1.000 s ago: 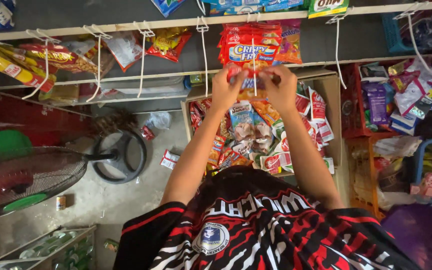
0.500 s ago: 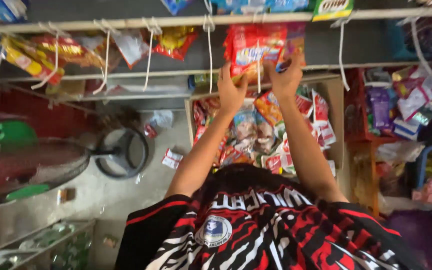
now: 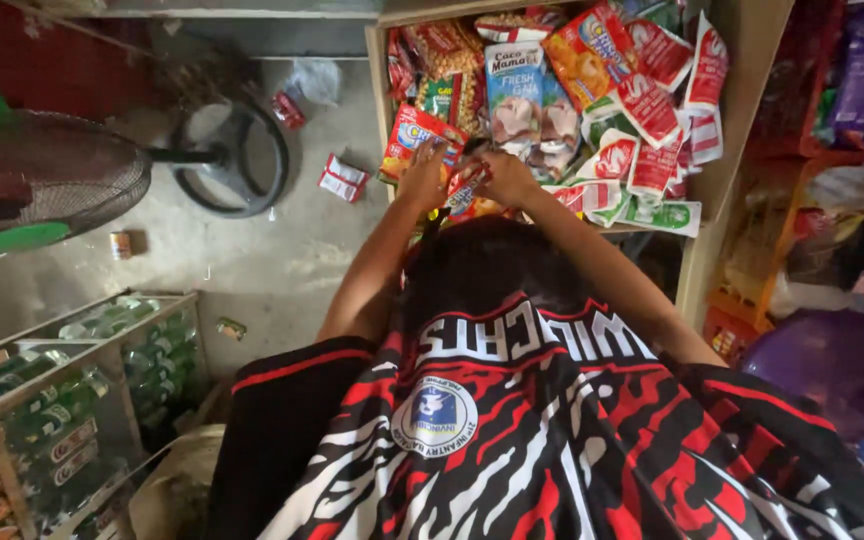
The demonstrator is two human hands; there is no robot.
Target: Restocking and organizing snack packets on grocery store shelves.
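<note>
A small red packet (image 3: 465,186) is held between both hands at the near edge of a wooden box (image 3: 742,90) full of snack packets. The left hand (image 3: 422,178) is closed on the packet's left end, and the right hand (image 3: 508,177) is closed on its right end, so the packet is stretched between the two sets of fingers. Just left of the left hand, an orange snack bag (image 3: 413,133) is seen leaning against the box wall. Directly beyond the grip, a blue and white pouch (image 3: 515,95) is stood upright among the other packets. To the right of the right hand, red and white sachets (image 3: 652,165) are piled, some spilling over the box's front edge. Well to the left of the grip, a loose sachet (image 3: 341,178) is seen lying on the concrete floor (image 3: 252,265), near the round base of a standing fan (image 3: 37,185).
</note>
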